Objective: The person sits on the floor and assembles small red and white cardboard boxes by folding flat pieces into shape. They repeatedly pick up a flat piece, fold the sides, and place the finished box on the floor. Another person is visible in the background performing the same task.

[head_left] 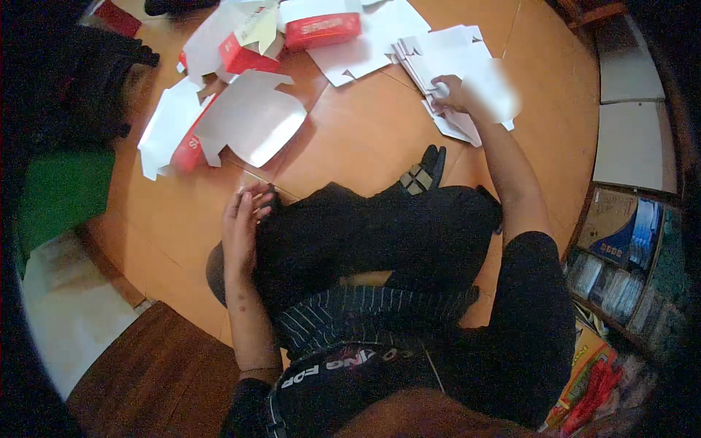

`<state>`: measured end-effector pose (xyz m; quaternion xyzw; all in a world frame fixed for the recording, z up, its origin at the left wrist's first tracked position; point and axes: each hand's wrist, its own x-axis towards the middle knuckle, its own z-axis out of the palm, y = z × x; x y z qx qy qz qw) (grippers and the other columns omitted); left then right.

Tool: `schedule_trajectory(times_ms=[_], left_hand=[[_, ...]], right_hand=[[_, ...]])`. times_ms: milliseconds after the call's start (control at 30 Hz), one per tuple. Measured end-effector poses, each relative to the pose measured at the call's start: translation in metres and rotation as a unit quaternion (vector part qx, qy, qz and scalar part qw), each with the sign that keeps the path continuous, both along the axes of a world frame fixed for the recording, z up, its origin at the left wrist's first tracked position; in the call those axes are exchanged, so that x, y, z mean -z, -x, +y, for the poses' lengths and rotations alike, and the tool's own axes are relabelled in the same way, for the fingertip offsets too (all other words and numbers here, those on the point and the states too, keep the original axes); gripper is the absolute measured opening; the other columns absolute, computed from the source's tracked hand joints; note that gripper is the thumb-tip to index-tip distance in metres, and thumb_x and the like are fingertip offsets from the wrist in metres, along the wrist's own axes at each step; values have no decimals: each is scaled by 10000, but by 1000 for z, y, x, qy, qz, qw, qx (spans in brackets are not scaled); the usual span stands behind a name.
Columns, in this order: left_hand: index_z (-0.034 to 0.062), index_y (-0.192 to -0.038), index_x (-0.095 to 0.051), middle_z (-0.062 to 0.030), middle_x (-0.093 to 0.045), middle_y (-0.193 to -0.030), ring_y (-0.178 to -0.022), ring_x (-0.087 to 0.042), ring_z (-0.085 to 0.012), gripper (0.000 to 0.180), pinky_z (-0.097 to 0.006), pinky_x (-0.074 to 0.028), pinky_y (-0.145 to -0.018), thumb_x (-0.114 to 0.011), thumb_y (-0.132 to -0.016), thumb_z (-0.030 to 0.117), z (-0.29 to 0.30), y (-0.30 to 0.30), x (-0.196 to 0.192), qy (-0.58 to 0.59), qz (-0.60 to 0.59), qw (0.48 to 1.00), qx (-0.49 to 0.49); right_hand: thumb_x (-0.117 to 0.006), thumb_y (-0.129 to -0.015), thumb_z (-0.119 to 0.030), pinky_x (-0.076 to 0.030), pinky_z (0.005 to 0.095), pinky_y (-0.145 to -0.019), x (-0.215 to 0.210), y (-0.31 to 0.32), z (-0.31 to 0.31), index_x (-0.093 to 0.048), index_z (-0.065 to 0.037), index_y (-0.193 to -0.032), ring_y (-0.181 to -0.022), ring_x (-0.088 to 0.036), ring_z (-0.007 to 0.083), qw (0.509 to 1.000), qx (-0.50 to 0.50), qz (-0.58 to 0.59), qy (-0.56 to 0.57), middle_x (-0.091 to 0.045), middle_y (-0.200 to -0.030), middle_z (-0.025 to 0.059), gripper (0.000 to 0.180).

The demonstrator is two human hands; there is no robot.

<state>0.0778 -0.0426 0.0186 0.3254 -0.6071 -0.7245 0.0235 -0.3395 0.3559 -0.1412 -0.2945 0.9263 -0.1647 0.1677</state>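
Note:
My right hand (pixel 454 95) reaches out to a pile of flat white carton blanks (pixel 467 55) at the far right. Its fingers are closed on the edge of a blank; how many sheets they hold, I cannot tell. My left hand (pixel 247 212) rests by my left knee, fingers loosely curled and apart, with nothing in it. Beyond it, partly folded red-and-white cartons (pixel 252 117) lie with their white flaps spread. Farther back are a carton with a pale yellow flap (pixel 252 33) and a red-sided carton (pixel 323 29).
I sit on an orange tiled floor (pixel 358 124), legs folded, a sandalled foot (pixel 423 174) in front. A dark object (pixel 95 73) and a green surface (pixel 66 197) are at left. On the right stands a shelf with packages (pixel 610 255). A brown mat (pixel 146 372) lies lower left.

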Motion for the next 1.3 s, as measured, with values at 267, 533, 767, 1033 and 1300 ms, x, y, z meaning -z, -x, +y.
schedule_trajectory(times_ms=[267,533,767,1033,1300], left_hand=[[14,-1262,-559,-117,-629,-1188,-1076,-635,-218,347,-316,-505,-887,-503,-1038,273,-4,1,5,14,-23,1000,-15],[25,-1210,-586,-94,-639,-1130,-1025,-647,-204,274,-312,-514,-874,-499,-1040,220,-6,4,8,93,16,995,-45],[109,-1353,-528,-185,-395,-1485,-1385,-352,-419,686,-517,-308,-1133,-829,-738,164,52,15,-48,627,255,726,121],[38,-960,-726,-178,-669,-711,-640,-679,-283,344,-424,-525,-664,-683,-883,370,45,-2,-36,494,69,787,363],[-14,-1024,-690,-53,-655,-800,-694,-601,-127,340,-310,-490,-622,-646,-943,313,43,-17,-19,97,-56,947,300]], right_hand=[[-775,-782,-274,-441,361,-1010,-24,-6,8,-699,-82,-1019,-1178,-584,278,996,-11,-80,-39,-649,-1225,114,314],[-525,-968,-339,-512,462,-822,-76,-14,18,-715,-101,-1030,-915,-674,378,884,404,218,84,-708,-976,179,311],[-626,-796,-104,-479,446,-897,-198,-166,-70,-699,-150,-935,-920,-667,258,950,-225,193,100,-703,-930,55,163],[-714,-779,-225,-393,473,-969,-207,-276,-122,-685,-160,-993,-1078,-569,302,880,-95,333,325,-613,-1014,97,226],[-659,-929,-164,-484,294,-721,-140,-327,-138,-647,-45,-1107,-848,-564,160,908,122,62,396,-545,-1003,80,214]])
